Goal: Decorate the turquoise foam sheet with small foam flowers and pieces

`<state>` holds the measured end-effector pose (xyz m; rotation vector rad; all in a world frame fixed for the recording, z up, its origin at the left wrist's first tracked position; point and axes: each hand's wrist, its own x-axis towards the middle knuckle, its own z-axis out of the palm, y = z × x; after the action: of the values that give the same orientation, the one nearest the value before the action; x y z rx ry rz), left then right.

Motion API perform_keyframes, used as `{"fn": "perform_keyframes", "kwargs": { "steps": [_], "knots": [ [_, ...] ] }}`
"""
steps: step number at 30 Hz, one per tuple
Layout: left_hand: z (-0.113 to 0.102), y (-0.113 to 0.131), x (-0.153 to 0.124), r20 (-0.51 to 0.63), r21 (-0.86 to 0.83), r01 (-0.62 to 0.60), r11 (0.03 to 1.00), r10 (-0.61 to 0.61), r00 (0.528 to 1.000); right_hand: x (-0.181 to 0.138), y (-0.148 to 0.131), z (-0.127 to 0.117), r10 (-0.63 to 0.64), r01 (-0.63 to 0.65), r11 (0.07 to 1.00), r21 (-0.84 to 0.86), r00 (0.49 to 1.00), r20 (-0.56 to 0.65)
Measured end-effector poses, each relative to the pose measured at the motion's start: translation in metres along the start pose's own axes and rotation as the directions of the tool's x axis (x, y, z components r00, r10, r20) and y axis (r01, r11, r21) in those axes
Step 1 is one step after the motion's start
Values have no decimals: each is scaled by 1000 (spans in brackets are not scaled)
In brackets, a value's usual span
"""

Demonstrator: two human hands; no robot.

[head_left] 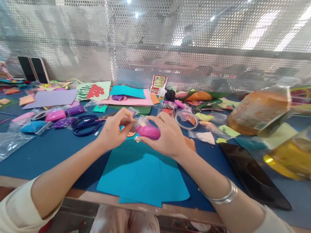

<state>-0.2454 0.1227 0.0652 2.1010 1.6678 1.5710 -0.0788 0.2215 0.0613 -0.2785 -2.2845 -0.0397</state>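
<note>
Blue table, both hands gripping, seemingly, clay packet

Both hands meet above the blue tabletop: the right hand cradles a clear bag of pink clay, while the left hand pinches the bag's top edge with its fingertips. Just under the hands lies a sheet of teal paper, reaching to the tabletop's near edge, and blue-handled scissors rest just left of the left hand beside more bagged clay in pink, purple and blue. To the right lie a black phone and two bottles of amber liquid, with coloured paper sheets strewn before a perforated metal screen.
</note>
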Motion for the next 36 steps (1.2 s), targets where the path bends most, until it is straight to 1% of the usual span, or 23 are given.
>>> {"fn": "perform_keyframes", "kwargs": {
  "steps": [2,3,5,7,11,12,15,17,19,22,24,26,29,32,34,36],
  "knots": [
    [1,-1,0,-38,-25,6,1000,-7,999,0,4,2,107,-107,994,-8,991,74],
    [1,-2,0,-27,-22,0,1000,-1,1000,0,6,3,138,-139,990,2,981,134],
    [0,-3,0,35,36,-37,999,36,999,0,10,5,147,-161,986,37,959,242],
    [-1,-4,1,78,116,-100,988,91,993,1,12,5,113,-143,987,78,946,303],
    [-4,-2,1,37,156,-212,965,209,977,3,11,1,63,-113,985,127,936,345],
    [-5,-1,1,53,165,-246,955,240,969,3,10,0,54,-109,985,135,933,355],
    [-4,-2,1,166,200,-334,921,304,938,5,9,-3,27,-101,980,174,923,383],
    [-2,-3,0,186,215,-365,906,329,926,5,9,-4,4,-99,971,216,917,400],
    [1,-4,-3,144,258,-393,883,367,919,5,7,-6,-18,-99,961,259,909,417],
    [5,-3,-6,67,338,-441,831,446,892,6,5,-9,-45,-114,940,322,893,449],
    [6,-1,-7,78,365,-472,803,479,874,5,4,-9,-39,-136,936,324,876,481],
    [5,0,-7,143,390,-501,773,486,862,3,4,-7,3,-157,953,258,859,512],
    [4,0,-5,236,474,-526,706,473,849,-1,5,-2,67,-168,975,145,848,526],
    [8,1,-4,303,529,-545,651,455,838,-4,5,4,59,-151,979,140,857,512],
    [12,2,-5,345,527,-536,659,411,844,-5,5,6,52,-144,977,155,873,485],
    [15,5,-4,347,515,-505,692,370,862,-3,5,7,83,-196,959,203,884,460]
  ]
}}
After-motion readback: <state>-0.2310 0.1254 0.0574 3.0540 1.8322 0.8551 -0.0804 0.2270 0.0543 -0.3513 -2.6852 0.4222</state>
